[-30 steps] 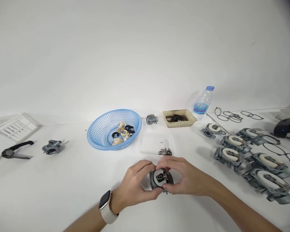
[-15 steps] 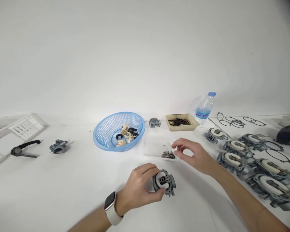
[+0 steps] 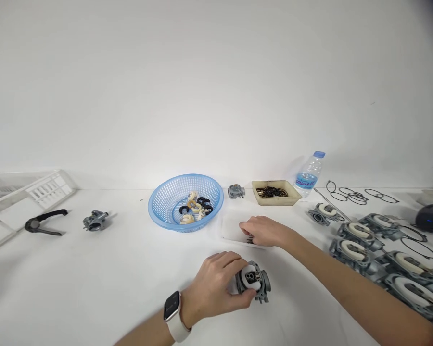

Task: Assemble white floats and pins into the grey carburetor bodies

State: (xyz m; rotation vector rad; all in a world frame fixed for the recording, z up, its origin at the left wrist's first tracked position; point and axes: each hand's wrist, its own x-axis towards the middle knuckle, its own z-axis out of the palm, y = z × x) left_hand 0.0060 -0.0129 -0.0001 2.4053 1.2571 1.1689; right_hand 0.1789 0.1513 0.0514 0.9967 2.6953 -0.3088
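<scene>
My left hand (image 3: 222,283), with a watch at the wrist, is closed round a grey metal carburetor body (image 3: 264,287) on the white table. Thumb and fingers press on the white C-shaped float (image 3: 246,278) seated in its open face. Beyond it, my right hand (image 3: 265,231) reaches down into a shallow white tray (image 3: 234,229). Its fingers are curled together over small metal parts (image 3: 250,240) in the tray. The hand covers most of these parts, and whatever the fingertips pinch is hidden.
A blue basket (image 3: 162,211) holds white and black floats. Behind stand another carburetor (image 3: 235,191), a cream tray (image 3: 277,199) of black rings and a water bottle (image 3: 308,178). Several carburetors with floats (image 3: 353,250) crowd the right. A carburetor (image 3: 95,220) and black tool (image 3: 45,223) lie left.
My right hand has moved left and down into the white tray, its fingers now curled over the small metal parts. My left hand keeps its grip on the carburetor. The view has shifted slightly.
</scene>
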